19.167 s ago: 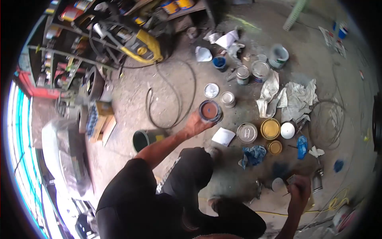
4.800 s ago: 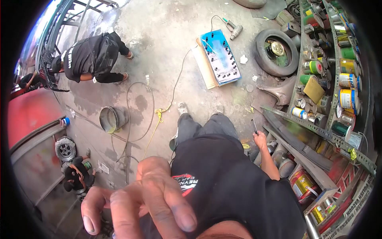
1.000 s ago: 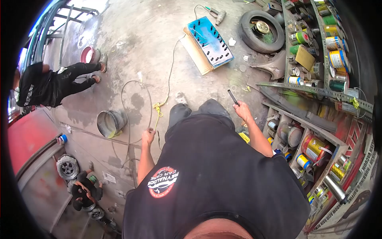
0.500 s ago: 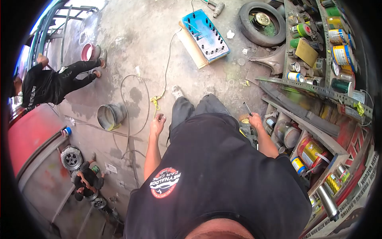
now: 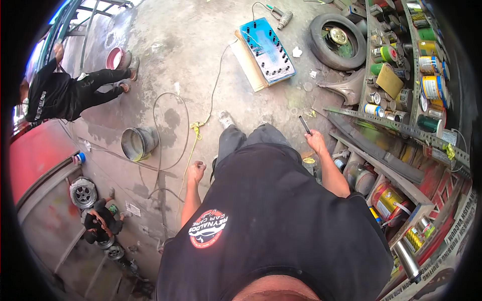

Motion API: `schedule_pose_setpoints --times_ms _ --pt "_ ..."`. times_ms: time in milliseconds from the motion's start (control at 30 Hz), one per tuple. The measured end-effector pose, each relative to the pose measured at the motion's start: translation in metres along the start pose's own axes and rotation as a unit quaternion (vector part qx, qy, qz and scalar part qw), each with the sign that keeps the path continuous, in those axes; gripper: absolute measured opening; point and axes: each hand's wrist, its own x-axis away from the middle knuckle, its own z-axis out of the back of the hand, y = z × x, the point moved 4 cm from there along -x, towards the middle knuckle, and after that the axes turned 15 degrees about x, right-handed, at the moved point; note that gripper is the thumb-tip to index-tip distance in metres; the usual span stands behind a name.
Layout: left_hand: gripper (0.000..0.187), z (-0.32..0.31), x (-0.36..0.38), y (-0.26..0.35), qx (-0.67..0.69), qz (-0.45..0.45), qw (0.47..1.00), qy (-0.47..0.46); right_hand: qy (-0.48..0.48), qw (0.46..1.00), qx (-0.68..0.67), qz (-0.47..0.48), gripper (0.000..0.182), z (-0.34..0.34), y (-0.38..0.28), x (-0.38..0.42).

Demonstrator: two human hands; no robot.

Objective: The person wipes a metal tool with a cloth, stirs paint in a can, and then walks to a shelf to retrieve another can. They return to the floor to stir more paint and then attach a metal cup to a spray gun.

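My right hand (image 5: 316,142) is closed around one end of a slim black stick-like tool (image 5: 304,124), which points forward and up from the fingers. Its exact kind I cannot tell. Beyond my left hip, my left hand (image 5: 196,172) hangs with its fingers loosely curled and nothing showing in them. A yellow cord (image 5: 190,159) runs along the floor close beside it. Right of my legs, an open can with a yellowish rim (image 5: 309,161) sits just below my right hand.
Ahead lies a blue panel with black knobs (image 5: 268,50) on cardboard, near a heat gun (image 5: 284,20) and a tire (image 5: 337,56). Paint-can shelves (image 5: 415,116) line the right. A black bucket (image 5: 139,144) and two people (image 5: 63,98) (image 5: 103,223) are at left.
My right hand has risen slightly forward, swinging the black tool up and left. My left hand has dropped back toward my body. The camera view has shifted a little.
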Motion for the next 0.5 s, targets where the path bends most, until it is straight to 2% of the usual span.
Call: schedule_pose_setpoints --times_ms 133,233,333,500 --pt "0.045 0.016 -0.013 -0.011 0.024 -0.01 1.0 0.01 -0.025 0.999 0.015 -0.028 0.034 -0.006 -0.011 0.008" --pt "0.043 0.037 -0.029 -0.007 0.03 -0.044 0.998 0.018 -0.005 0.998 0.045 -0.034 0.034 -0.009 -0.03 0.018" --pt "0.041 0.065 -0.052 -0.003 0.009 -0.055 0.998 0.021 0.04 0.998 0.038 -0.028 0.034 -0.02 -0.051 0.024" --pt "0.041 0.112 -0.079 0.005 0.014 -0.073 0.997 0.027 0.056 0.998 0.003 -0.009 0.03 -0.047 -0.075 0.026"
